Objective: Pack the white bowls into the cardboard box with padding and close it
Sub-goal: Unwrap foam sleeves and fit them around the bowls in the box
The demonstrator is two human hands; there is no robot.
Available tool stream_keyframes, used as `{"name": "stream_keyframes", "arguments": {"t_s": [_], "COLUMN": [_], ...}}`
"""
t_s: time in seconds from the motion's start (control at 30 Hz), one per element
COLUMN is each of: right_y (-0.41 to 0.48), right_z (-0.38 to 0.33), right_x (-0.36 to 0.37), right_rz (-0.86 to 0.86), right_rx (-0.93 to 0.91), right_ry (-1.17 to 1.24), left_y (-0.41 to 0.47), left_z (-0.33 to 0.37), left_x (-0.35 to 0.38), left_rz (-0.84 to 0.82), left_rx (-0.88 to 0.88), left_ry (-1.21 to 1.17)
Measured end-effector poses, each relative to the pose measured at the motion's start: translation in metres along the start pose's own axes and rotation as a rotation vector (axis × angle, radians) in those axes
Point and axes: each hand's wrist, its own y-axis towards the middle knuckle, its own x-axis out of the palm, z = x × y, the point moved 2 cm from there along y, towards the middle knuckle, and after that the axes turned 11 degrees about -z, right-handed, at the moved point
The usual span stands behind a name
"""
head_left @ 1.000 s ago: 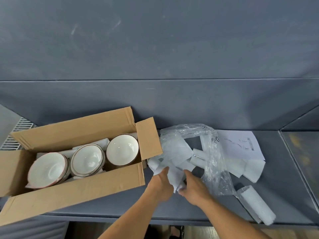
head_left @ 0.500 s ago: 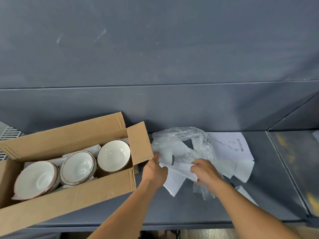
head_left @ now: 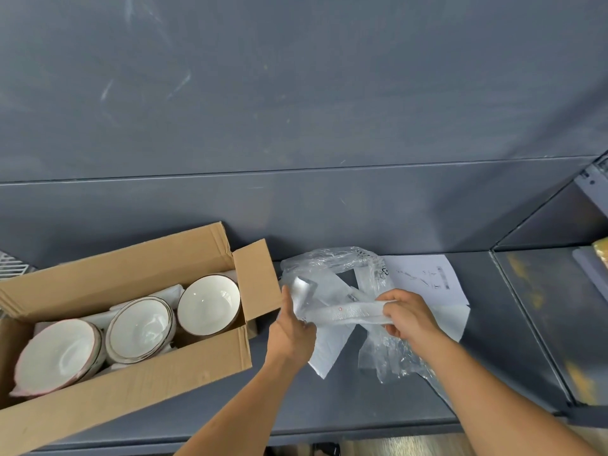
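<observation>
An open cardboard box (head_left: 138, 383) lies at the left on the grey shelf. Three white bowls with dark rims sit in a row inside it: one at the left (head_left: 56, 353), one in the middle (head_left: 139, 329), one at the right (head_left: 209, 302). White foam padding shows between and behind them. Just right of the box, my left hand (head_left: 291, 327) and my right hand (head_left: 408, 315) both grip a white foam padding sheet (head_left: 345, 312), stretched between them above a crumpled clear plastic bag (head_left: 332, 261).
A printed paper sheet (head_left: 421, 278) lies behind the bag, with more white foam pieces (head_left: 329, 353) under my hands. The grey back wall rises right behind the box. A shelf divider (head_left: 526, 324) runs at the right. A wire rack (head_left: 10, 264) peeks in at the far left.
My hands have moved apart and lifted a foam sheet out of the plastic bag, pulling it taut between them. The view has shifted to the right and slightly up.
</observation>
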Motion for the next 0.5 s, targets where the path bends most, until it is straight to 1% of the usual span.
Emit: {"name": "stream_keyframes", "arguments": {"t_s": [0.07, 0.17, 0.23, 0.3, 0.33, 0.43, 0.5], "right_y": [-0.003, -0.007, -0.009, -0.011, -0.011, -0.015, -0.020], "right_z": [0.002, 0.002, 0.001, -0.002, -0.003, -0.006, -0.008], "right_x": [-0.003, -0.005, -0.004, -0.002, -0.001, 0.002, 0.002], "right_rz": [0.016, -0.001, -0.035, -0.068, -0.083, -0.141, -0.178], "right_rx": [0.002, 0.006, 0.000, -0.011, -0.017, -0.037, -0.049], "right_ry": [0.012, 0.057, 0.092, 0.113, 0.124, 0.145, 0.156], "left_y": [-0.002, 0.001, 0.002, 0.001, 0.001, 0.000, -0.003], "left_z": [-0.001, -0.003, -0.003, -0.003, -0.003, -0.007, -0.007], "left_x": [0.002, 0.006, 0.007, 0.009, 0.008, 0.000, -0.006], "left_rz": [0.034, 0.053, 0.003, -0.038, -0.028, 0.038, 0.026], "left_rx": [0.052, 0.037, 0.005, 0.000, 0.011, 0.041, 0.074], "left_ry": [-0.025, -0.097, -0.209, -0.391, -0.448, -0.511, -0.575]}}
